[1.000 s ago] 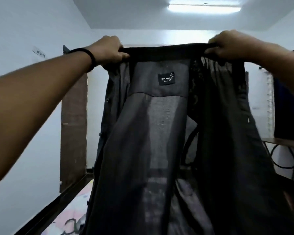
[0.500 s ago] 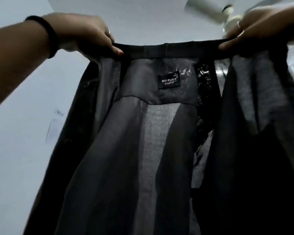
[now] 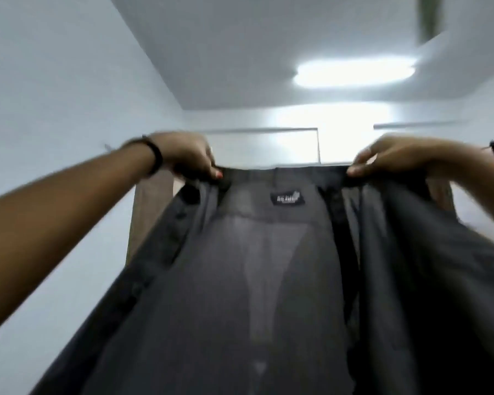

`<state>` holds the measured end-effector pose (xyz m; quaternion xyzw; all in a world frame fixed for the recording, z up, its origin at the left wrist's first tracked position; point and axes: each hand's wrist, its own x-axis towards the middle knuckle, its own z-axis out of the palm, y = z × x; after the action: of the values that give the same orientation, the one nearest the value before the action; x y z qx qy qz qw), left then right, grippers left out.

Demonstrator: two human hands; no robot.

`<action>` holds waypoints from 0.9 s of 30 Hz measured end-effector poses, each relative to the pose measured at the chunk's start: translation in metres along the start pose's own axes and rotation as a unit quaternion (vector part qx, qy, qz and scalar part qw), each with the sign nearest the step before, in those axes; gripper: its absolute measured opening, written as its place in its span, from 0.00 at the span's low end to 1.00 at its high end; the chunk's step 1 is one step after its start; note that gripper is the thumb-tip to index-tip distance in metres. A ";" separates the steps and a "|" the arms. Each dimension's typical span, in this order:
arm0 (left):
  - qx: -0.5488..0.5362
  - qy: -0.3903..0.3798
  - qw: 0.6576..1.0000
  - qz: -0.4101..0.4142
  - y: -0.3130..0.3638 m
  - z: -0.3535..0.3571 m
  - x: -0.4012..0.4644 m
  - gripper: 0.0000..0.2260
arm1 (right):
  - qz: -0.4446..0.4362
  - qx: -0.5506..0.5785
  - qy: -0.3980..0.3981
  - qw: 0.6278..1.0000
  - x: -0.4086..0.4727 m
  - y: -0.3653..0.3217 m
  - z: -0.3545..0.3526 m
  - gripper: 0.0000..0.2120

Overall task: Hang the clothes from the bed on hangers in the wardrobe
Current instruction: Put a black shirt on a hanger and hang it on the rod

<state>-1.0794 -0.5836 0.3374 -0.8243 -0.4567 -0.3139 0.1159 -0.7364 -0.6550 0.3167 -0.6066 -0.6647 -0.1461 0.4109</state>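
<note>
Holding up a dark grey shirt point(image 3: 268, 280) by the collar, both arms stretched out in front and a bit upward. The left hand point(image 3: 188, 156) is pinching the collar band at its left end, thumb tip pressing on the front of the fabric and the other fingers curling behind it. The right hand point(image 3: 397, 156) is pinching the right end the same way, fingers curling over the top edge. A black band point(image 3: 154, 158) is sitting on the left wrist.

The shirt is hanging open toward the camera, so the inside is showing: thin, slightly sheer woven cloth, with light coming through the back panel in a paler grey strip down the middle. The collar band is looking darker and stiffer than the rest. A small black rectangular label point(image 3: 287, 198) is sitting just under the collar; its white print is too blurry to read. Dark buttons are running down the left front edge.

Behind the shirt, a brown wooden door point(image 3: 151, 212) is peeking out on the left, against plain white walls. A long tube light point(image 3: 354, 72) is glowing on the ceiling.
</note>
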 end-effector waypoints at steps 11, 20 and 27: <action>-0.131 -0.249 0.942 -0.181 -0.116 0.464 -0.193 0.08 | 0.266 0.091 -0.294 0.913 -0.247 0.202 0.399 0.05; -0.225 -0.159 0.900 -0.337 -0.144 0.614 -0.281 0.25 | 0.291 -0.003 -0.311 0.905 -0.303 0.260 0.521 0.08; 0.055 -0.079 0.971 -0.220 -0.212 0.595 -0.335 0.05 | 0.190 -0.185 -0.338 0.903 -0.330 0.271 0.566 0.15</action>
<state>-1.1391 -0.4092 -0.3541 -0.7181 -0.6512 -0.2399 0.0530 -0.7187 -0.4298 -0.3550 -0.7997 -0.5965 0.0280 0.0622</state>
